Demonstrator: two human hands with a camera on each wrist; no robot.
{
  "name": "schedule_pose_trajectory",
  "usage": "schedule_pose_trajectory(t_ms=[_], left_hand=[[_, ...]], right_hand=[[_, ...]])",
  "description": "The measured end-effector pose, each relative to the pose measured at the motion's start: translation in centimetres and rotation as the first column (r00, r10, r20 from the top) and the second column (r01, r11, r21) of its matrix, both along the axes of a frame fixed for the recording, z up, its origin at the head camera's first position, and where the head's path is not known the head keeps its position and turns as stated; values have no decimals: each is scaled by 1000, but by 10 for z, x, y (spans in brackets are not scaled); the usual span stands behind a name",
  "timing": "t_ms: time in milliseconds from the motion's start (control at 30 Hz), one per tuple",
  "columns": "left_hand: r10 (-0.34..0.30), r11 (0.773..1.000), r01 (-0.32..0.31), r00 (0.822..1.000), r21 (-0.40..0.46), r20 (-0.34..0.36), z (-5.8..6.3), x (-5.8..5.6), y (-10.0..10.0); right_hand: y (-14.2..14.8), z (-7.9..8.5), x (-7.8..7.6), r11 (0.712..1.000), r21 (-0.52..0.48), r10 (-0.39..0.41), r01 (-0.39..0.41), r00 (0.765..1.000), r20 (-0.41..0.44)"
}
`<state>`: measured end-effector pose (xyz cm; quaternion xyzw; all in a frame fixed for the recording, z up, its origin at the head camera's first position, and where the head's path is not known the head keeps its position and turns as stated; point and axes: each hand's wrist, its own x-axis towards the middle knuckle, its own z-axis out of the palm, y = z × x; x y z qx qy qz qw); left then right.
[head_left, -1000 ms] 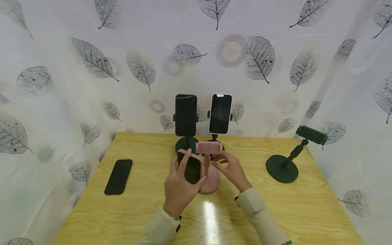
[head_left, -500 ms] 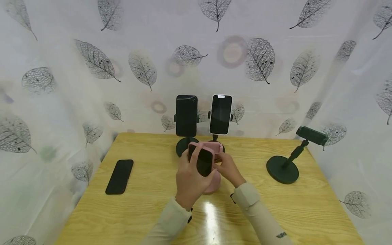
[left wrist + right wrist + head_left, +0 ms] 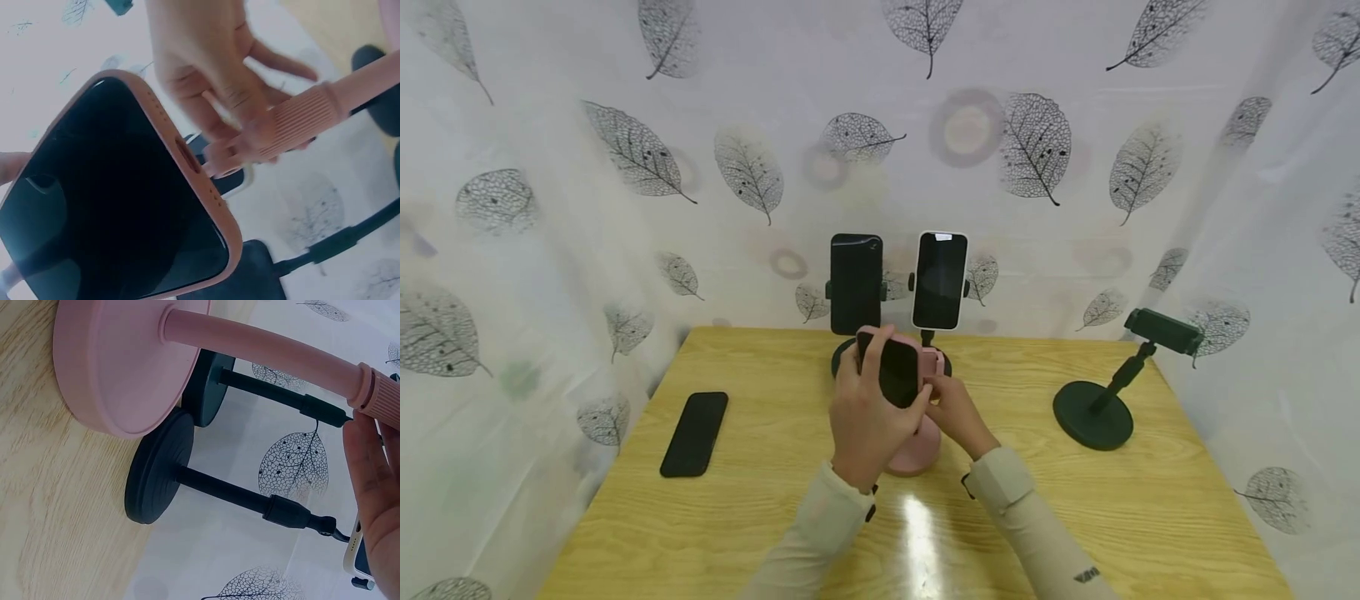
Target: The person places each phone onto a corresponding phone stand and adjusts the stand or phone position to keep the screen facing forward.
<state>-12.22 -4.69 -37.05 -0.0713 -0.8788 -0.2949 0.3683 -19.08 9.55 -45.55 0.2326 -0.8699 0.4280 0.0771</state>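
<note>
In the head view my left hand [image 3: 861,429] grips a phone [image 3: 898,372] in a pink case by its edges, screen facing me and tilted. The phone is in front of the clamp [image 3: 929,361] of a pink phone stand [image 3: 917,454], hiding part of it. My right hand [image 3: 957,414] holds the stand's neck from the right. The left wrist view shows the right fingers around the ribbed collar [image 3: 306,119], close to the phone's lower edge; whether phone and clamp touch I cannot tell. In the right wrist view the pink post [image 3: 269,350] rises from its round base.
Behind, a dark stand carries a black phone [image 3: 856,283] and another carries a white-edged phone [image 3: 940,281]. A dark green phone stand [image 3: 1101,408] stands at the right. A black phone [image 3: 695,434] lies flat on the left of the wooden table [image 3: 760,517]. A leaf-patterned curtain [image 3: 1112,267] surrounds it.
My left hand has moved right and up with the pink-cased phone, from beside the stand to in front of its clamp. My right hand has shifted slightly and now holds the neck.
</note>
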Motion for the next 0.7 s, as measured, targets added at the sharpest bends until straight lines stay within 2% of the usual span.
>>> schedule_pose_trajectory(t_ms=[200,500,567,700], left_hand=[[11,1000,-12,999,-19,-39,13,-6,6],[19,999,-21,998,-43,-56,21,-12,13],[16,999,-18,999,-40,-46,22,-12,15],[21,999,-22,1000,-37,-18,25,-13,17]], right_hand=[[1,0,1,1000,1,-28,28,1000,3],[8,4,2,1000,1,3,-3,1000,6],[13,8,4,1000,-10,8,-8,1000,-27],[25,19,5,999,-51,-5,-3,986,-164]])
